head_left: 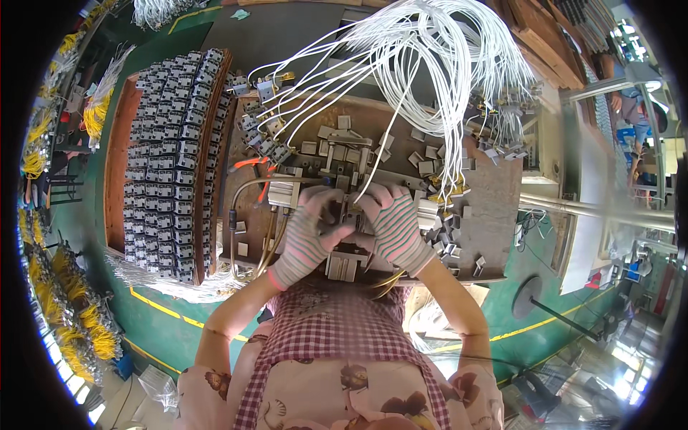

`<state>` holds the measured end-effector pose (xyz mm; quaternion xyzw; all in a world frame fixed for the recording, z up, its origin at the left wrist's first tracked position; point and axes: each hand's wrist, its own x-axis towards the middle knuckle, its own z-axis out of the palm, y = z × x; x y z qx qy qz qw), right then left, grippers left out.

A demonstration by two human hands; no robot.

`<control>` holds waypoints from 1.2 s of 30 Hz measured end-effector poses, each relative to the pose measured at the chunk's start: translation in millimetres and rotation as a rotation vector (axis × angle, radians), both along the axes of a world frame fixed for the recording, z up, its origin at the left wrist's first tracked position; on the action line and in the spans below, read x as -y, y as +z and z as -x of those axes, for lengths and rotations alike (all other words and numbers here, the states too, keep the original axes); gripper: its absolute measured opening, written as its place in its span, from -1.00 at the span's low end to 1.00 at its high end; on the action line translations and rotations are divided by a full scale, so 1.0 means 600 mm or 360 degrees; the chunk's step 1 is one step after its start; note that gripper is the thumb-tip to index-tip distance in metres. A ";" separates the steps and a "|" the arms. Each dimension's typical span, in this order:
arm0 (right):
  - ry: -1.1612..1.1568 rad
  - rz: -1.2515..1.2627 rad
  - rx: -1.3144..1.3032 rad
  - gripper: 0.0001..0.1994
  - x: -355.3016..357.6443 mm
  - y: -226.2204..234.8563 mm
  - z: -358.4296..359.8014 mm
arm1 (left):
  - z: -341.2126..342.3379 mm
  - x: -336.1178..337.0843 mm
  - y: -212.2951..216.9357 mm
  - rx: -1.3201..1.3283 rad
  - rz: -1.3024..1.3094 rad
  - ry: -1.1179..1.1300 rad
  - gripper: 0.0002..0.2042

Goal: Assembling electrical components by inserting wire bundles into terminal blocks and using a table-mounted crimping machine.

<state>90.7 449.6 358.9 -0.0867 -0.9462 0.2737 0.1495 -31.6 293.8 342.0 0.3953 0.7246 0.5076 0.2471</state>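
My left hand (307, 233), in a striped knit glove, is curled beside the metal fixture (349, 154) at the middle of the bench. Its thumb points toward the other hand, and whatever its fingertips hold is hidden. My right hand (394, 228), gloved alike, has its fingers bent in close to the same fixture. One white cable (378, 159) drops from the large bundle of white cables (430, 54) to the fingertips of this hand, which pinch its end. The small part between the two hands is too covered to make out.
A wooden rack (116, 168) with rows of grey-black connector blocks (165, 172) stands at the left. Orange-handled pliers (249, 163) lie left of the fixture. Loose grey metal pieces (430, 154) scatter over the brown bench (494, 215). A curved hose (233, 208) runs near my left hand.
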 end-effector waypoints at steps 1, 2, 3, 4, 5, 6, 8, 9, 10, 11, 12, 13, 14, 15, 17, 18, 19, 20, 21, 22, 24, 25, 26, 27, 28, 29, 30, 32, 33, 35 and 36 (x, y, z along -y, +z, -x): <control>0.0000 -0.0164 -0.0041 -0.30 -0.003 -0.008 -0.001 | 0.008 0.005 0.017 -0.0064 -0.0024 -0.0047 -0.53; -0.0001 -0.0182 -0.0073 -0.31 -0.005 -0.012 0.000 | 0.013 0.012 0.023 -0.0124 -0.0048 -0.0084 -0.57; -0.0001 -0.0177 -0.0068 -0.31 -0.006 -0.014 0.001 | 0.019 0.013 0.020 -0.0119 -0.0043 -0.0085 -0.57; -0.0012 -0.0155 -0.0047 -0.31 -0.007 -0.014 0.004 | 0.028 0.010 0.015 -0.0451 -0.0028 -0.0278 -0.63; -0.0017 -0.0135 -0.0029 -0.32 -0.008 -0.012 0.008 | 0.036 0.006 0.013 -0.0787 -0.0013 -0.0466 -0.69; -0.0012 -0.0132 -0.0027 -0.32 -0.006 -0.010 0.006 | 0.042 0.006 0.012 -0.0784 -0.0009 -0.0462 -0.69; -0.0027 -0.0092 -0.0044 -0.36 0.004 -0.007 -0.002 | 0.051 0.004 0.011 -0.0981 0.0106 -0.0740 -0.64; -0.0034 -0.0091 -0.0038 -0.36 0.004 -0.016 -0.001 | 0.053 0.001 0.010 -0.1077 0.0161 -0.0886 -0.62; -0.0102 -0.0066 -0.0038 -0.36 0.004 -0.032 0.001 | 0.053 -0.003 0.004 -0.1072 0.0158 -0.0893 -0.62; -0.0166 -0.0037 -0.0038 -0.37 0.005 -0.043 0.003 | 0.052 -0.004 -0.005 -0.1217 0.0257 -0.0976 -0.62; -0.0169 -0.0032 -0.0032 -0.37 0.005 -0.050 0.002 | 0.050 -0.006 -0.015 -0.1362 0.0357 -0.1058 -0.61; -0.0167 -0.0042 0.0039 -0.37 0.005 -0.054 0.002 | 0.050 -0.006 -0.024 -0.1355 0.0358 -0.1063 -0.61; -0.0163 -0.0057 0.0105 -0.38 0.001 -0.057 0.005 | 0.055 -0.011 -0.031 -0.1416 0.0352 -0.1131 -0.61; -0.0164 -0.0057 0.0106 -0.38 0.000 -0.055 0.006 | 0.061 -0.015 -0.036 -0.1477 0.0345 -0.1200 -0.61; -0.0184 -0.0022 0.0083 -0.37 0.007 -0.051 0.002 | 0.067 -0.015 -0.038 -0.1500 0.0324 -0.1230 -0.61; -0.0237 0.0058 0.0086 -0.35 0.010 -0.055 0.005 | 0.069 -0.012 -0.037 -0.1523 0.0305 -0.1260 -0.61; -0.0240 0.0068 0.0094 -0.35 0.016 -0.056 0.004 | 0.071 -0.010 -0.035 -0.1513 0.0310 -0.1269 -0.61; -0.0260 0.0085 0.0120 -0.33 0.017 -0.054 0.006 | 0.078 -0.014 -0.034 -0.1582 0.0272 -0.1335 -0.60; -0.0279 0.0102 0.0147 -0.32 0.016 -0.052 0.008 | 0.082 -0.017 -0.035 -0.1651 0.0234 -0.1399 -0.60; -0.0266 0.0075 0.0143 -0.31 0.014 -0.049 0.009 | 0.084 -0.020 -0.039 -0.1654 0.0242 -0.1443 -0.59; -0.0268 0.0075 0.0167 -0.31 0.014 -0.051 0.008 | 0.088 -0.025 -0.030 -0.1632 0.0268 -0.1484 -0.59; -0.0267 0.0066 0.0187 -0.31 0.015 -0.051 0.008 | 0.089 -0.027 -0.027 -0.1616 0.0290 -0.1519 -0.59; -0.0268 0.0066 0.0188 -0.31 0.015 -0.051 0.009 | 0.089 -0.025 -0.031 -0.1615 0.0288 -0.1520 -0.59; -0.0263 0.0063 0.0198 -0.32 0.015 -0.049 0.010 | 0.089 -0.023 -0.038 -0.1656 0.0248 -0.1505 -0.59; -0.0259 0.0058 0.0207 -0.32 0.015 -0.047 0.011 | 0.089 -0.021 -0.042 -0.1697 0.0206 -0.1490 -0.59; -0.0264 0.0054 0.0209 -0.32 0.014 -0.044 0.010 | 0.087 -0.022 -0.043 -0.1698 0.0199 -0.1492 -0.59; -0.0255 0.0062 0.0243 -0.33 0.013 -0.041 0.010 | 0.085 -0.023 -0.043 -0.1686 0.0218 -0.1487 -0.59; -0.0228 0.0074 0.0264 -0.43 0.003 -0.020 0.009 | 0.082 -0.024 -0.045 -0.1675 0.0229 -0.1483 -0.59; -0.0222 0.0078 0.0086 -0.52 -0.010 -0.002 0.005 | 0.084 -0.018 -0.046 -0.1726 0.0203 -0.1432 -0.60; -0.0580 0.0113 -0.0316 -0.66 -0.051 -0.001 -0.028 | 0.087 -0.015 -0.045 -0.1777 0.0165 -0.1383 -0.60; -0.0996 0.0075 -0.0362 -0.67 -0.075 0.001 -0.047 | 0.086 -0.014 -0.038 -0.1716 0.0281 -0.1437 -0.55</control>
